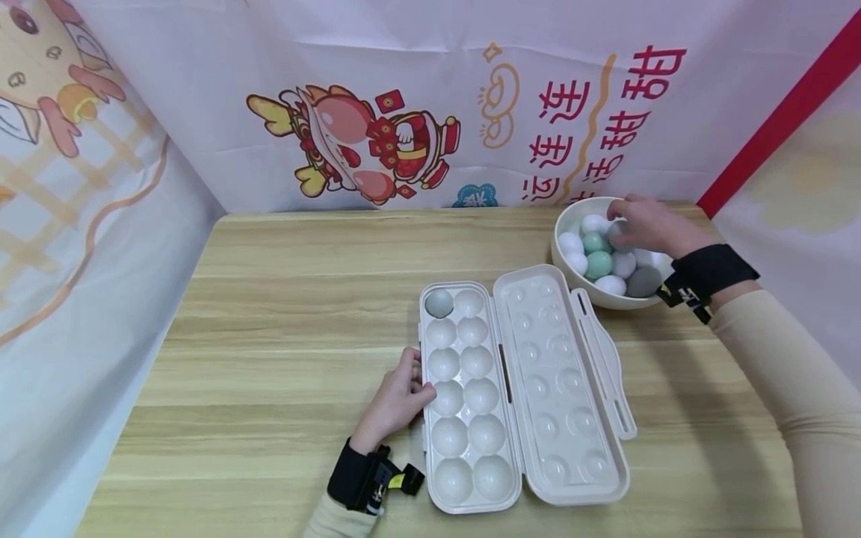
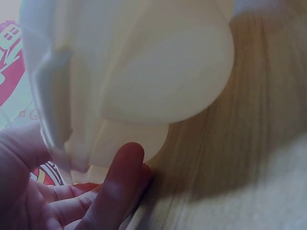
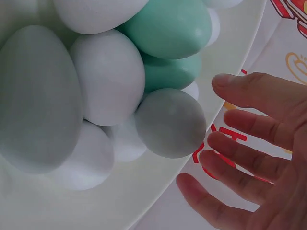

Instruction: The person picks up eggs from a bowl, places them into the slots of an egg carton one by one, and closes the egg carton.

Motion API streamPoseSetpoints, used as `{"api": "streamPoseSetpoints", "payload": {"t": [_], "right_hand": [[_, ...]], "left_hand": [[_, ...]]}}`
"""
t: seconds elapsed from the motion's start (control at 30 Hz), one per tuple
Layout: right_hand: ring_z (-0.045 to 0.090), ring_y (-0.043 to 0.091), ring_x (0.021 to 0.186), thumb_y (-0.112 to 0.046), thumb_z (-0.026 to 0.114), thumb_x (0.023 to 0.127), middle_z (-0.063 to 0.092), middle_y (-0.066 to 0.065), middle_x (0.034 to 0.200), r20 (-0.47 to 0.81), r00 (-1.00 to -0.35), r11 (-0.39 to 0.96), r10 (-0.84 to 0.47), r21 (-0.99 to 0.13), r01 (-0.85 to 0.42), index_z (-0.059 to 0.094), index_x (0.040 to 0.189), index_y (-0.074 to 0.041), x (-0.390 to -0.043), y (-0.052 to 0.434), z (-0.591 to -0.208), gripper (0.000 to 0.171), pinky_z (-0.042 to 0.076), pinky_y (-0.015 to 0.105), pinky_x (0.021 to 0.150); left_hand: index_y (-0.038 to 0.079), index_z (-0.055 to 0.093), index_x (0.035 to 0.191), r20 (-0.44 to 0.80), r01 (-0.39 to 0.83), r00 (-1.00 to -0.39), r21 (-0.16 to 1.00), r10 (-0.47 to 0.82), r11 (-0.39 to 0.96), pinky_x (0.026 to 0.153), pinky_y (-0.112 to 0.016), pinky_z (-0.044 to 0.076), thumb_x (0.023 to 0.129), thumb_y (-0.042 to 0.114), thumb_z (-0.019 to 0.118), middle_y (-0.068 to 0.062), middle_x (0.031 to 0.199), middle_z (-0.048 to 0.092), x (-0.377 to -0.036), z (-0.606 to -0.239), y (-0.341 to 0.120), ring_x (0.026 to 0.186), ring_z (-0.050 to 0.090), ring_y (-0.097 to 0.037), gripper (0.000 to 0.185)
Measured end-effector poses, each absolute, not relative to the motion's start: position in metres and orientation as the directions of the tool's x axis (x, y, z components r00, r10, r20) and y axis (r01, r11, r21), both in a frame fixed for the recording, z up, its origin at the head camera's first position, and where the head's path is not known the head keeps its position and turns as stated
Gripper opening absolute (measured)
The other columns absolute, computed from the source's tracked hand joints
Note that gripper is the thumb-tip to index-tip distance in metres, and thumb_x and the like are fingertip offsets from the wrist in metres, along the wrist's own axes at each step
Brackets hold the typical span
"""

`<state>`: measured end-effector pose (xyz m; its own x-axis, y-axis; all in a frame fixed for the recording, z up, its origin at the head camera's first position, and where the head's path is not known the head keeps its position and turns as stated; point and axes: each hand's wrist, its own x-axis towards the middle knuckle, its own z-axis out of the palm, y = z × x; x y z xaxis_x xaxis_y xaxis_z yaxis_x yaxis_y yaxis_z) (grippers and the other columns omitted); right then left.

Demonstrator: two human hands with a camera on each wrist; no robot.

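Observation:
My left hand (image 1: 398,400) grips the left side of a white plastic egg box (image 1: 464,433), thumb on its rim. In the left wrist view its fingers (image 2: 120,177) reach under the box's rounded cups (image 2: 177,72). One grey-green egg (image 1: 439,303) sits in the far left cup. My right hand (image 1: 652,224) is over a cream bowl (image 1: 612,300) of eggs at the far right. In the right wrist view its fingers (image 3: 240,165) are spread beside a grey egg (image 3: 171,123), with a gap between them and the egg.
White eggs (image 1: 610,285), green eggs (image 1: 599,264) and grey eggs (image 1: 643,281) fill the bowl. The box's lid (image 1: 565,448) lies unfolded to the right, near the bowl. A printed cloth (image 1: 403,45) hangs behind the wooden table (image 1: 269,336).

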<state>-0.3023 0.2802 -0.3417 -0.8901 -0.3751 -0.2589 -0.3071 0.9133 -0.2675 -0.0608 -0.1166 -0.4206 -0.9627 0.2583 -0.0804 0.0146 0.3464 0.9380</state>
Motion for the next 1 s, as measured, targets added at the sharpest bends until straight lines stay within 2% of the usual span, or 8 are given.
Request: {"api": "streamPoseSetpoints", "payload": {"t": [0.17,0.47,0.7,1.0], "right_hand": [[0.045,0.041,0.099,-0.008,0.065,0.088,0.048,0.030,0.116,-0.311,-0.879,0.920,-0.361,-0.274,-0.280,0.052,0.124,0.005,-0.304,0.283,-0.344,0.041,0.043,0.059,0.085],[0.047,0.041,0.100,-0.008,0.069,0.085,0.051,0.031,0.118,-0.353,-0.854,0.920,-0.382,-0.235,-0.315,0.054,0.125,0.009,-0.305,0.282,-0.348,0.045,0.043,0.061,0.090],[0.048,0.039,0.096,-0.006,0.071,0.083,0.053,0.029,0.114,-0.376,-0.844,0.923,-0.383,-0.197,-0.331,0.056,0.122,0.008,-0.306,0.279,-0.350,0.044,0.044,0.059,0.088],[0.049,0.037,0.095,-0.002,0.072,0.080,0.055,0.028,0.112,-0.394,-0.827,0.916,-0.401,-0.174,-0.361,0.056,0.120,0.008,-0.310,0.276,-0.354,0.044,0.044,0.057,0.088]], "left_hand": [[-0.005,0.041,0.114,-0.074,0.022,-0.964,0.936,0.256,0.352,0.056,-0.020,0.043,0.082,-0.011,0.052,-0.019,0.086,0.067,-0.063,-0.428,-0.117,0.066,0.059,-0.015,0.034],[-0.008,0.041,0.111,-0.073,0.026,-0.955,0.944,0.287,0.329,0.057,-0.020,0.043,0.081,-0.012,0.052,-0.022,0.085,0.067,-0.062,-0.419,-0.118,0.066,0.059,-0.017,0.032],[-0.002,0.042,0.115,-0.082,0.016,-0.958,0.942,0.276,0.334,0.057,-0.021,0.045,0.083,-0.008,0.055,-0.014,0.085,0.068,-0.070,-0.457,-0.123,0.067,0.060,-0.015,0.036],[0.002,0.043,0.115,-0.082,0.018,-0.956,0.942,0.282,0.336,0.058,-0.021,0.046,0.083,-0.004,0.055,-0.010,0.086,0.069,-0.069,-0.459,-0.127,0.068,0.061,-0.013,0.035]]}}
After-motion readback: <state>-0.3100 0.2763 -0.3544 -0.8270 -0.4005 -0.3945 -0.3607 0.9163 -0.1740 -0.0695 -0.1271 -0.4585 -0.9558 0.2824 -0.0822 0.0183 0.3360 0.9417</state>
